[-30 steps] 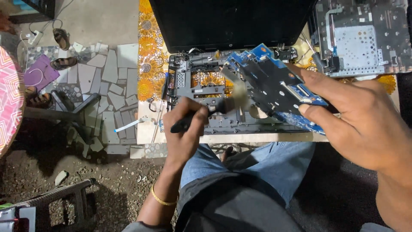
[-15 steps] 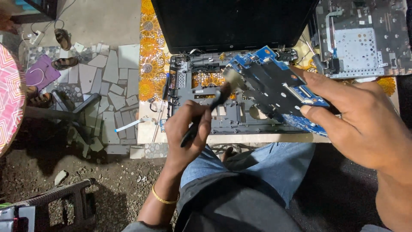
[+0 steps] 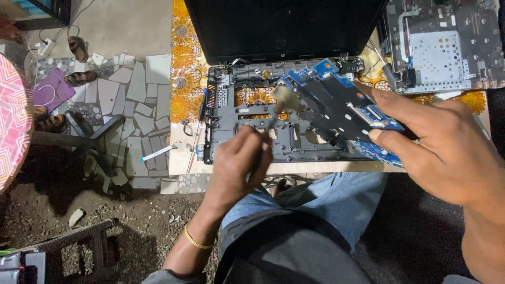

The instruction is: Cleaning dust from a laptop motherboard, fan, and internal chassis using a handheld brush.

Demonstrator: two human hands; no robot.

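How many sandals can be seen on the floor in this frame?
3. One sandal lies top left by a white cable, a second beside the purple sheet, a third just below it. Others may be hidden.

The brush (image 3: 273,113) in the left hand (image 3: 239,168) is motion-blurred, and the right hand (image 3: 447,152) hides the blue motherboard's (image 3: 336,105) four-o'clock corner.

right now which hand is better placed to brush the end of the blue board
Left. The left hand holds the brush, bristles at the blue circuit board's near end. The right hand is taken up holding that board tilted above the open laptop base.
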